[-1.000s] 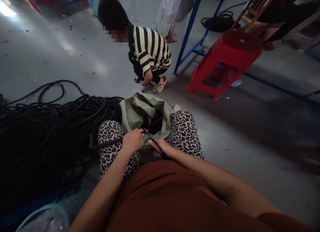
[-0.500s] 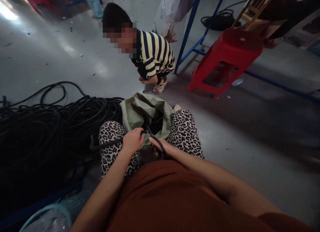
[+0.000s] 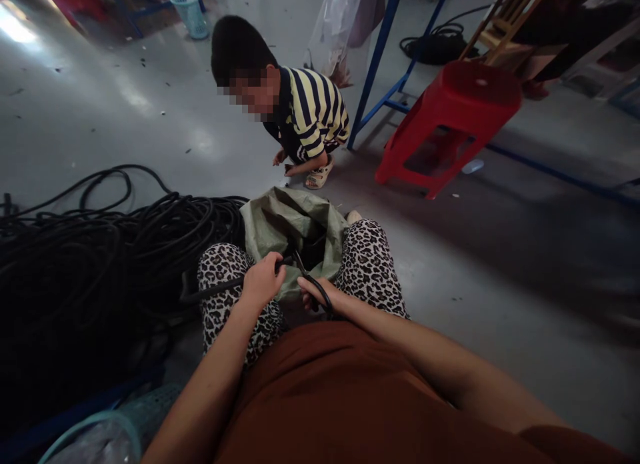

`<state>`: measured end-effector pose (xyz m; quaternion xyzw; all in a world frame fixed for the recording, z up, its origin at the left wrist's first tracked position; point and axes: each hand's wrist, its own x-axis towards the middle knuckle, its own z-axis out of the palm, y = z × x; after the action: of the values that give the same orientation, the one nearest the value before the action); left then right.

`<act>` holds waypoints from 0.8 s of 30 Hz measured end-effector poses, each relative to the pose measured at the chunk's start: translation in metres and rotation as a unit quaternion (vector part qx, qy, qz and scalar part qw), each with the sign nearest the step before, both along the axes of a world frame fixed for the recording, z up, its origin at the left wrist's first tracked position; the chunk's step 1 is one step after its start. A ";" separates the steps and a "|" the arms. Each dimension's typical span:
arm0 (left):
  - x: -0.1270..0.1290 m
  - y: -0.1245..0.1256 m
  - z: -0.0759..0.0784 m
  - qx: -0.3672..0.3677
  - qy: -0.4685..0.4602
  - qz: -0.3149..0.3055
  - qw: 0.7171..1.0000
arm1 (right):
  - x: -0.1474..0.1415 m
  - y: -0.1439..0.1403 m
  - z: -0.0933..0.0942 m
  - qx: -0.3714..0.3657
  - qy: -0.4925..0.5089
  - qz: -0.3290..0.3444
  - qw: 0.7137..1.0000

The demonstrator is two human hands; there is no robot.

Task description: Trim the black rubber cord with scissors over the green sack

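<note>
Nearest: a teal basket rim (image 3: pixel 95 424) at the lower left corner, beside a blue bar on the floor. Seated person, rust-coloured top, leopard-print knees apart to bracket a green woven sack (image 3: pixel 280 221) standing open between them, so that its mouth lies directly under both hands. Left hand (image 3: pixel 263 281): fingers curled closed around a black cable (image 3: pixel 210 289), which runs leftward over the left knee toward the heap; the grip keeps the strand taut and level at the sack's mouth. Right hand (image 3: pixel 320 295): closed on dark scissors (image 3: pixel 306 277), blades angled up and left toward the cable end beside the left hand; whether the blades touch the cable cannot be told. Left: large heap of black cable coils (image 3: pixel 100 251), spreading over the floor and crowding the left leg. Further: a crouching person in a striped shirt (image 3: pixel 313 114), just beyond the sack. Right, far: red plastic stool (image 3: pixel 453 111), blue frame legs (image 3: pixel 377 57), clear plastic bag, another dark coil, wooden pieces.
</note>
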<state>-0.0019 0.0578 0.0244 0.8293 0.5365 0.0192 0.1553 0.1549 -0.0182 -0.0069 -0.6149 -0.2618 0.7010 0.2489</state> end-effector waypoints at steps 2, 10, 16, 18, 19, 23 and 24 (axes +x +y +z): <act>0.000 0.000 -0.001 0.004 -0.002 0.007 1.000 | -0.001 0.000 -0.002 0.005 0.002 0.009 1.000; 0.000 0.000 -0.005 0.007 0.003 0.015 1.000 | -0.006 0.003 0.003 0.005 -0.012 0.046 0.999; 0.000 0.000 -0.005 0.006 0.008 0.007 1.000 | -0.009 0.004 0.004 0.013 -0.015 0.041 0.999; 0.000 0.000 -0.006 0.006 0.011 0.009 1.000 | -0.009 0.004 0.003 0.021 -0.012 0.049 0.998; 0.000 0.000 -0.006 0.006 0.012 0.009 1.000 | -0.009 0.004 0.002 0.024 -0.012 0.054 0.998; 0.002 -0.001 -0.006 0.000 0.012 0.008 1.000 | -0.010 0.004 -0.006 0.036 -0.008 0.057 0.998; 0.002 -0.001 -0.005 -0.002 0.012 0.008 1.000 | -0.010 0.004 -0.008 0.037 -0.006 0.054 0.998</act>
<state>0.0000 0.0568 0.0191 0.8250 0.5448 0.0093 0.1501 0.1449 -0.0142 -0.0147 -0.5944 -0.3225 0.6994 0.2316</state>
